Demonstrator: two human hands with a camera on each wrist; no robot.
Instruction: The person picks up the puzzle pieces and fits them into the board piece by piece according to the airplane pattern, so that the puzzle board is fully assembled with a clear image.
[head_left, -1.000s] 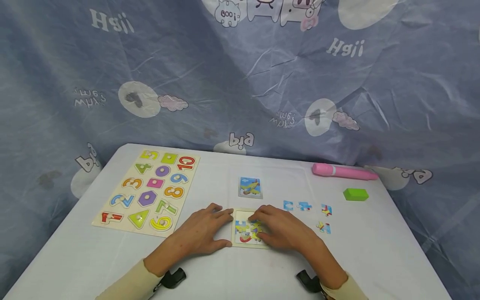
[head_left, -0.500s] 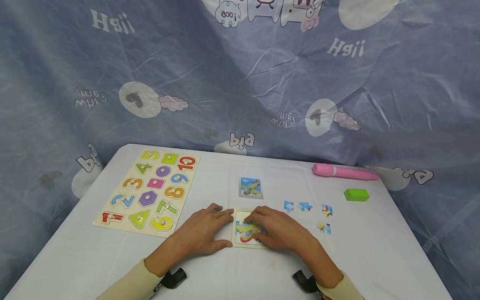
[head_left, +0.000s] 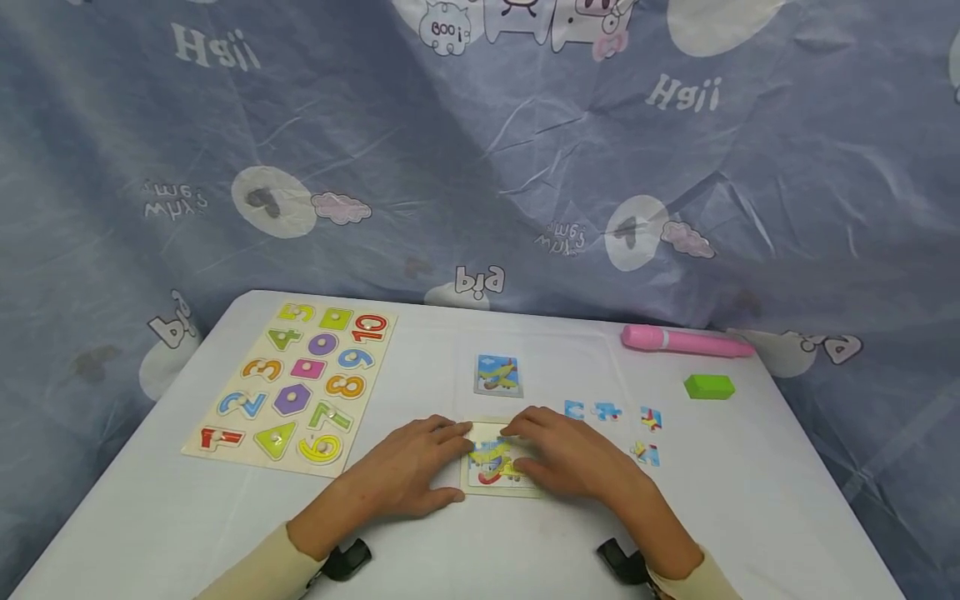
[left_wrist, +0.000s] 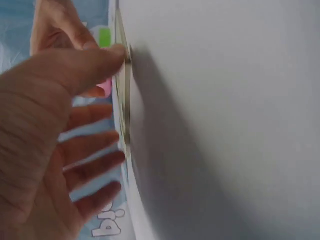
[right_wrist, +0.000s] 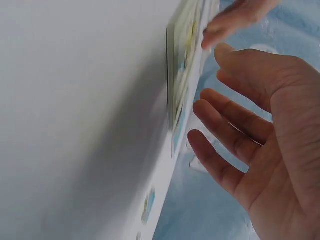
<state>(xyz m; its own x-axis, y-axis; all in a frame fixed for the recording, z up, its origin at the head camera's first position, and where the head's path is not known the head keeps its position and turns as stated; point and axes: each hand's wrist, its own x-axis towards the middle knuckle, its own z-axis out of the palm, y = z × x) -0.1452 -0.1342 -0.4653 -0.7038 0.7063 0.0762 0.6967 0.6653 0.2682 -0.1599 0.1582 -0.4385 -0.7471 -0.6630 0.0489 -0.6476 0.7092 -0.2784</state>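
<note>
A person's left hand [head_left: 411, 468], fingers spread, rests with its thumb against the left edge of a small puzzle tray [head_left: 501, 492] lying flat on the white tabletop [head_left: 510, 554]. The right hand [head_left: 567, 460], fingers loosely bent and apart, reaches over the tray's right side, holding nothing visible; whether its fingertips touch the airplane pieces [head_left: 486, 464] inside is hard to tell. Four loose pieces [head_left: 607, 412] lie to the right, near a green block [head_left: 709, 387] and a pink pen [head_left: 686, 341]. An airplane card [head_left: 498, 375] sits beyond the tray, a number board [head_left: 292, 383] to its left.
</note>
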